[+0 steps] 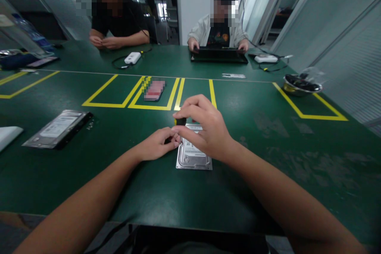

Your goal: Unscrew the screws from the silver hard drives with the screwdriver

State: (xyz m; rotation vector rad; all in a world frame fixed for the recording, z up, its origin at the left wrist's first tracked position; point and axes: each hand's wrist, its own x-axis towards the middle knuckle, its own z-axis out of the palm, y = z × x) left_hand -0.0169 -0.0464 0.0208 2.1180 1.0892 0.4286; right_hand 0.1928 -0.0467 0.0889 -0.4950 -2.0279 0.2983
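Note:
A silver hard drive (195, 156) with a white label lies flat on the green table, in front of me. My right hand (205, 125) is above its upper part, thumb and fingers closed round a short black and yellow tool handle (180, 121). The tool's lower end is hidden. At the drive's left edge is my left hand (159, 143), its fingers curled together near the tool; whatever they may pinch is too small to make out.
Another hard drive (61, 127) lies at the left. Yellow tape rectangles mark the table (143, 190), one around a red phone (154, 89). A metal bowl (302, 85) sits at the right. Two people sit opposite, one holding a black panel (219, 55).

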